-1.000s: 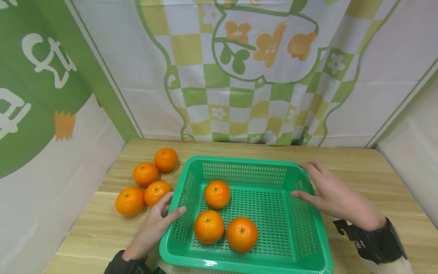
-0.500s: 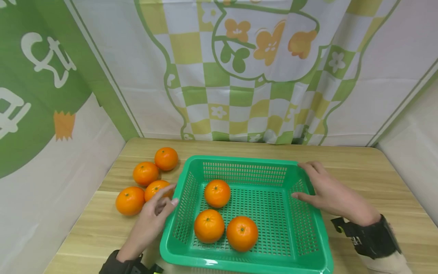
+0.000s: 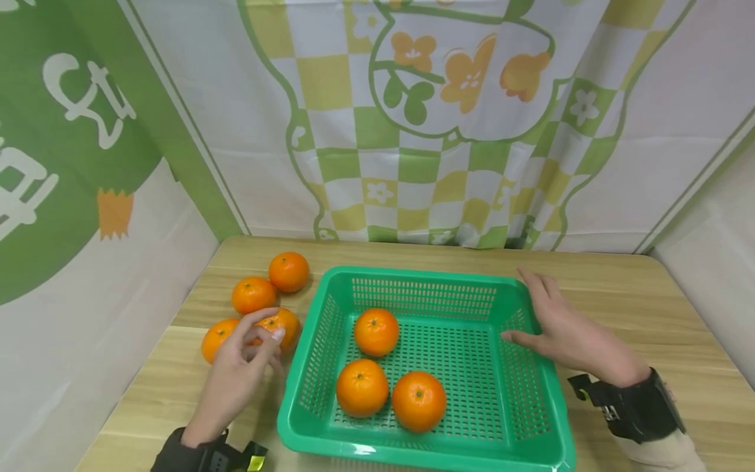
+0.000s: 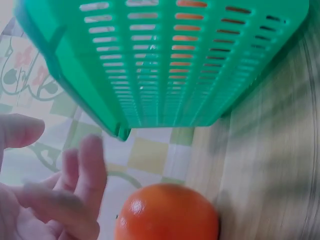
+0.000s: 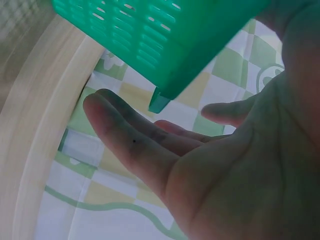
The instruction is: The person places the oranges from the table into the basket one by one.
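My left hand (image 3: 238, 370) hovers over the loose oranges to the left of the basket, fingers loosely bent. Just beyond its fingertips is the nearest orange (image 3: 286, 326), partly covered by them. The left wrist view shows an orange (image 4: 167, 215) beside the fingers, with a gap between. A green plastic basket (image 3: 472, 380) holds three oranges: one at the back (image 3: 376, 332), one at front left (image 3: 362, 387) and one at front right (image 3: 419, 401). At the basket's back right corner is my right hand (image 3: 569, 331), its thumb over the rim. Its fingers (image 5: 130, 140) look straight, not gripping.
Three more oranges lie left on the wooden table (image 3: 637, 308): one partly behind the left hand (image 3: 215, 337), one behind it (image 3: 253, 295) and one farthest back (image 3: 289, 271). A patterned curtain (image 3: 436, 164) hangs along the back edge.
My left hand has left the basket's left rim and moved left over the loose oranges. The right hand has stayed near the right rim. The basket and the oranges have not visibly moved.
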Available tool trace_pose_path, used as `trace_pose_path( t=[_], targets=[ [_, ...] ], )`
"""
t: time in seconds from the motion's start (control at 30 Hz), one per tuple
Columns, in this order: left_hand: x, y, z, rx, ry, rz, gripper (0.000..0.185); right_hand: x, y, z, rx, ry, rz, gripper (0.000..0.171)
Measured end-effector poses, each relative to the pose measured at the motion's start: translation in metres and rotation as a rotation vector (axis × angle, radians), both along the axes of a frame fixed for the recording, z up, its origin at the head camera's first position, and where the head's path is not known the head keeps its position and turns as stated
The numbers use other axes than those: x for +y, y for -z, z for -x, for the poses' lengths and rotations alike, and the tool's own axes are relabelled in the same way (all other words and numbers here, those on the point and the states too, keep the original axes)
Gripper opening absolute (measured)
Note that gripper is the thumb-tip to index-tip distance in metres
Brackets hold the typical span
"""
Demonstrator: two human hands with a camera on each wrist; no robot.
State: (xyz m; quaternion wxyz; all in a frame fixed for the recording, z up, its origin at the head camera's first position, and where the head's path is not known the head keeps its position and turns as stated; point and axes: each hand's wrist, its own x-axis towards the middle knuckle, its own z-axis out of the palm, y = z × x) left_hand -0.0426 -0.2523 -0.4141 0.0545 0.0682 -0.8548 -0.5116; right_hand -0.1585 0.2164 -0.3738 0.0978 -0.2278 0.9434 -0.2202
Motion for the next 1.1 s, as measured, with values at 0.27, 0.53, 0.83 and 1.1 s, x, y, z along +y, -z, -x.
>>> trace_pose_path(
  t=[0.27,0.53,0.83,1.1],
  targets=[
    [-0.004,0.003,-0.003,0.194,-0.098,0.134,0.041,0.000,0.006,0.003,-0.005,-0.010,0.025,0.116],
    [-0.027,0.000,-0.001,0.423,-0.081,0.400,0.058,-0.001,0.011,0.005,-0.003,0.013,0.046,0.117],
    [-0.058,-0.005,0.002,0.428,-0.013,0.593,0.061,-0.001,0.011,0.007,0.011,-0.007,0.053,0.116],
    [-0.074,-0.004,0.003,0.385,0.034,0.672,0.062,-0.002,0.015,0.007,-0.033,0.006,0.065,0.118]
  ],
)
